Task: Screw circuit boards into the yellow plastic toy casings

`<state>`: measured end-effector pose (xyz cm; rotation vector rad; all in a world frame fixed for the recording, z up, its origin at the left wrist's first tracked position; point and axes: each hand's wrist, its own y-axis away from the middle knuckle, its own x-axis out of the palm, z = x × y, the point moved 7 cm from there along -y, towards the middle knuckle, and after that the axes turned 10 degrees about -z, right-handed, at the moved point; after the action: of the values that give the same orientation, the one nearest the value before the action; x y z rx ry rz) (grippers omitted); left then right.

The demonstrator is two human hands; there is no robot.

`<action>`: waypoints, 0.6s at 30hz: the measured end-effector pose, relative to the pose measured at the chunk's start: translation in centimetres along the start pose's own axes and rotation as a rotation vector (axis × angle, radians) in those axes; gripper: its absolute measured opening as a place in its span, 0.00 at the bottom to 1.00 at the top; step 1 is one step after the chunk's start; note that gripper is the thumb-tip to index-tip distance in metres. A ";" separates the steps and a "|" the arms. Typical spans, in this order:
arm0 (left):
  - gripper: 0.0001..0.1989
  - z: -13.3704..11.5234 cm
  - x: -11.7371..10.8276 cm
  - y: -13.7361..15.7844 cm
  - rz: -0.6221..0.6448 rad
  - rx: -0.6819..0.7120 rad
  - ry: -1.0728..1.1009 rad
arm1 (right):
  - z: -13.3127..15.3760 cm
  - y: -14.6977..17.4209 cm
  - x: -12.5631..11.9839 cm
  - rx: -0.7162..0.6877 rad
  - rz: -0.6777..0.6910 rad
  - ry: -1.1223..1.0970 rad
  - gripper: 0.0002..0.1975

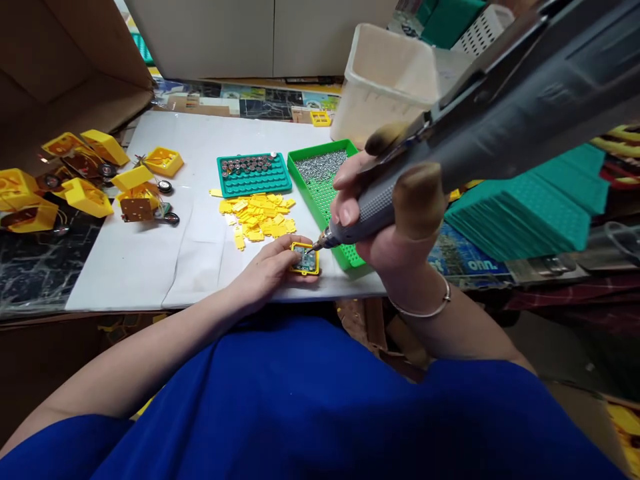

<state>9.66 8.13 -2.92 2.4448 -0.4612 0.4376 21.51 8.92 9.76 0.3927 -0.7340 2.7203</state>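
Observation:
My left hand [277, 265] is closed around a small yellow case [316, 265] with a green circuit board [303, 259] inside it, held at the table's front edge. Wrapped in my right hand [395, 240] is a grey electric screwdriver [450, 143], slanting down to the left. Its bit reaches over the board; whether the tip touches a screw is too small to tell. Behind the case lies a pile of flat yellow plastic pieces [257, 217]. A green tray [323, 193] holding many small screws [320, 165] is just beyond the screwdriver's tip.
A teal ribbed tray [257, 183] with round dark parts stands behind the yellow pile. Yellow cases with wires [137, 193] sit at the left, near a cardboard box [75, 60]. A translucent bin [385, 80] is at the back, and stacked teal trays [525, 207] are at the right.

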 end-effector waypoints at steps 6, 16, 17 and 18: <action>0.13 0.1 0.0 -0.1 0.005 0.002 0.003 | -0.9 0.1 0.4 0.039 0.071 0.171 0.20; 0.11 0.0 0.3 0.0 0.017 0.006 -0.023 | -1.1 0.2 0.8 0.134 0.038 0.002 0.15; 0.11 0.0 0.4 0.0 0.012 -0.005 -0.022 | -0.8 0.1 1.0 0.134 0.060 -0.013 0.14; 0.11 0.1 0.4 0.1 0.004 -0.015 -0.020 | -0.4 0.1 1.3 0.137 0.097 -0.027 0.13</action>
<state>10.01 7.94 -2.78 2.4363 -0.4762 0.4104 20.24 9.29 9.82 0.4357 -0.5900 2.8720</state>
